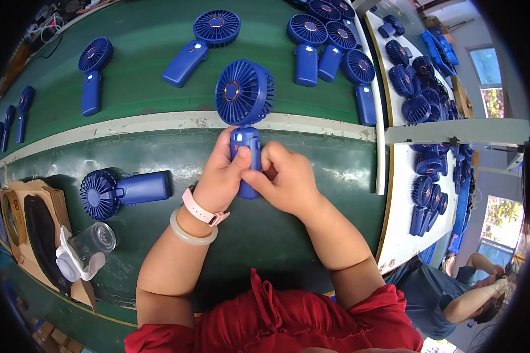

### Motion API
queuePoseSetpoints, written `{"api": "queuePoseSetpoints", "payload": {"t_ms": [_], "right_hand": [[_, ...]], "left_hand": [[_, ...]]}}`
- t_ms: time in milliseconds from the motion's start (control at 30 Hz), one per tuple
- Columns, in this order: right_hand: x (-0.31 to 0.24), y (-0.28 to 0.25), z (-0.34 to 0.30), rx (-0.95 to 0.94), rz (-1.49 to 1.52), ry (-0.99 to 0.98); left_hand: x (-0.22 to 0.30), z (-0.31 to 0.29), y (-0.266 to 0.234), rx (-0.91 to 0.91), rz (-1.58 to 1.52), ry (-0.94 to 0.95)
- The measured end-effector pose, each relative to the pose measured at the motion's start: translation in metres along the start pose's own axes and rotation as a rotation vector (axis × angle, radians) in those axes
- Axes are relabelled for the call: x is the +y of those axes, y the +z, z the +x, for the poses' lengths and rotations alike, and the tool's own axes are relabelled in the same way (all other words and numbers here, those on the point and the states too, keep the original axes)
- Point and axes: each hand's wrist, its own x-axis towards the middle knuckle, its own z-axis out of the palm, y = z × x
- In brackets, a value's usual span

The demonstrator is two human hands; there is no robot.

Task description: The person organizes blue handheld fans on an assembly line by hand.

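left hand [217, 170]: holds blue fan [244, 100] | right hand [290, 179]: at handle [251, 141]

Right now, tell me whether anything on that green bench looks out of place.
Slightly: one blue fan lies sideways on the near bench, left of the left hand, whereas the fans beyond the pale strip have their heads farthest away. I see no spill or obvious damage.

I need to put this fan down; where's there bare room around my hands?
Widest is the dark green benchtop between your right hand and the white rail. A smaller patch lies between the lying blue handheld fan and the white strip beyond it. Crowded: left end, with cardboard box and clear plastic cup; the green belt's right end.
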Motion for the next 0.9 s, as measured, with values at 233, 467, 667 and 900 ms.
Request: {"api": "queuePoseSetpoints", "payload": {"t_ms": [233, 467, 667, 900], "right_hand": [[0.027, 0.004, 0.013, 0.207, -0.290, 0.009], [0.048, 0.002, 0.020, 0.606, 0.068, -0.045], [0.006, 0.008, -0.003, 0.303, 0.060, -0.310], [0.003, 0.016, -0.006, 0.476, 0.017, -0.409]], "left_hand": [[0.006, 0.005, -0.002, -0.100, -0.457, -0.136], [0.000, 0.008, -0.007, -0.164, -0.654, -0.074], [0.001, 0.004, -0.005, -0.071, -0.562, 0.124], [-0.002, 0.004, -0.002, -0.135, -0.532, 0.137]]}}
